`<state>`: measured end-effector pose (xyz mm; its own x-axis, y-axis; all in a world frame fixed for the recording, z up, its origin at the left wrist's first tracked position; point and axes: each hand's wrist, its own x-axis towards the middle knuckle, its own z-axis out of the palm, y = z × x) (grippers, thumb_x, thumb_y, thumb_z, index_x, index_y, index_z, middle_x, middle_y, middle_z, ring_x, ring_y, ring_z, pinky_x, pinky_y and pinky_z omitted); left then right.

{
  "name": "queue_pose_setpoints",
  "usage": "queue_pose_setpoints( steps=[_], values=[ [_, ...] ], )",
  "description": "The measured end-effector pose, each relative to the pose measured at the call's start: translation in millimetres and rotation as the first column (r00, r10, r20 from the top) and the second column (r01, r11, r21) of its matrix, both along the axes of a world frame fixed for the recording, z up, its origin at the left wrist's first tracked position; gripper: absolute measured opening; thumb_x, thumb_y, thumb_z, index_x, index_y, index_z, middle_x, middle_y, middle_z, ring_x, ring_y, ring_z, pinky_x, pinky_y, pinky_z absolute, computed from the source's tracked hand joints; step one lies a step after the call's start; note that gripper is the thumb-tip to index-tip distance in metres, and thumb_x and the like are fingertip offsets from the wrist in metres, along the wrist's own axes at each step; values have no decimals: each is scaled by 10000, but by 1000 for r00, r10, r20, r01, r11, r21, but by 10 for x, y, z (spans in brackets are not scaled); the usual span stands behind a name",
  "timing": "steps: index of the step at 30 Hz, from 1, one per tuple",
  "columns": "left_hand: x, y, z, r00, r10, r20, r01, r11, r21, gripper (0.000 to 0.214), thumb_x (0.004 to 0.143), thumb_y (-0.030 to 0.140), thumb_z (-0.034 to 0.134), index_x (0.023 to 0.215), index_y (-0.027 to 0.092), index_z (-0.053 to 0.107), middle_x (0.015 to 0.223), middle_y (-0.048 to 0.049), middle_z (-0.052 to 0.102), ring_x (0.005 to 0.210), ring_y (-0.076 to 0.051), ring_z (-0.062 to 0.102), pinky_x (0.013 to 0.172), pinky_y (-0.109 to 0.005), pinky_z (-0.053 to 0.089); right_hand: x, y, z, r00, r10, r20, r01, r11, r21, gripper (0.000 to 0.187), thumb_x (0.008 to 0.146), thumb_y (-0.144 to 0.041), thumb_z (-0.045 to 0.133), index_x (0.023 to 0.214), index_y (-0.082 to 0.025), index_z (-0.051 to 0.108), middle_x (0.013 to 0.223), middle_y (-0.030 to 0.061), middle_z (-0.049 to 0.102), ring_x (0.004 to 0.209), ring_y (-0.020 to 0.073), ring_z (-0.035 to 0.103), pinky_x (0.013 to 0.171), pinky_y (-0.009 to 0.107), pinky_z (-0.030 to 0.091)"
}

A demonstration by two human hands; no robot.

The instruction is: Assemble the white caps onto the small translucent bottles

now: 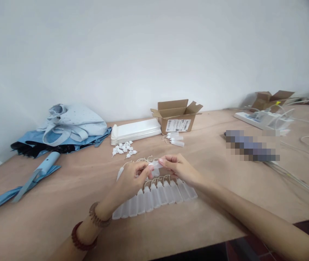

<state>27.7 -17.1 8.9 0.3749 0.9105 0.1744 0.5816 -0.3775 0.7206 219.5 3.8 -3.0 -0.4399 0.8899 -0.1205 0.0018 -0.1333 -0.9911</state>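
My left hand and my right hand meet above the wooden table, fingers pinched together on one small translucent plastic bottle. Just below the hands lies a row of several similar small bottles, side by side, with thin strings at their necks. A further bottle lies alone to the left of my left hand. A loose heap of small white caps sits further back, and three small bottles lie in front of a cardboard box.
An open cardboard box with a label stands at the back, a stack of white flat packets beside it. A blue umbrella and a pale bag lie left. A power strip, cables and another box are right.
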Motion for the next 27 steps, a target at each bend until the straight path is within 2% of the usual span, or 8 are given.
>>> queue_pose_setpoints(
  steps=[3, 7, 11, 15, 18, 20, 23, 27],
  values=[
    [1, -39, 48, 991, -8, -133, 32, 983, 181, 331, 923, 313, 411, 657, 183, 561, 535, 28, 492, 480, -112, 420, 506, -243, 294, 2, -1, 23, 999, 16, -49, -19, 997, -73, 429, 691, -544, 691, 642, -172, 483, 517, -97, 213, 447, 47, 143, 416, 222, 80],
    [-7, -35, 50, 949, 45, -313, 97, 900, 426, 271, 917, 261, 404, 696, 180, 537, 642, -25, 543, 588, -155, 479, 560, -267, 326, 3, 0, 52, 993, 35, -112, -52, 987, -153, 490, 666, -535, 719, 616, -194, 371, 542, -99, 195, 471, 51, 88, 426, 230, 40],
    [-49, 46, -15, 951, 4, -310, 141, 885, 443, 224, 922, 269, 412, 810, 175, 582, 746, -59, 612, 676, -176, 532, 619, -278, 380, -16, 13, 32, 998, 9, -57, -16, 992, -124, 479, 673, -550, 701, 623, -197, 380, 544, -94, 212, 462, 53, 99, 422, 233, 42],
    [-279, 213, -20, 961, 83, -263, 37, 906, 422, 270, 914, 313, 431, 766, 190, 621, 702, -36, 640, 648, -162, 547, 628, -274, 394, 44, 108, -3, 984, -151, 98, 135, 979, 154, 422, 766, -554, 590, 621, -184, 450, 532, -70, 277, 457, 70, 215, 426, 225, 143],
    [-615, 392, -27, 900, 273, -340, -124, 908, 401, 330, 899, 364, 412, 705, 197, 621, 677, -39, 652, 652, -186, 570, 619, -288, 396, 187, 262, -40, 914, -344, 214, 210, 854, 476, 344, 834, -462, 516, 650, -171, 518, 567, -32, 410, 529, 106, 371, 491, 229, 268],
    [-863, 519, -75, 840, 382, -386, -198, 877, 437, 304, 877, 352, 412, 770, 188, 644, 745, -62, 679, 717, -224, 601, 660, -312, 414, 308, 387, -83, 838, -442, 320, 182, 780, 598, 289, 860, -392, 473, 741, -160, 598, 633, 1, 531, 606, 141, 469, 555, 242, 330],
    [-1153, 676, -201, 765, 470, -440, -263, 852, 453, 320, 844, 328, 416, 914, 153, 675, 914, -125, 698, 869, -287, 620, 768, -359, 439, 479, 569, -168, 694, -516, 502, 91, 754, 650, 267, 871, -304, 445, 932, -151, 655, 736, 47, 648, 697, 187, 566, 655, 268, 386],
    [-1284, 765, -339, 803, 409, -434, -270, 899, 346, 353, 832, 316, 417, 1017, 142, 662, 1006, -130, 701, 875, -276, 642, 808, -364, 459, 647, 742, -266, 642, -532, 551, 69, 756, 651, 269, 850, -241, 462, 993, -134, 664, 817, 87, 680, 757, 212, 595, 709, 281, 404]
  ],
)
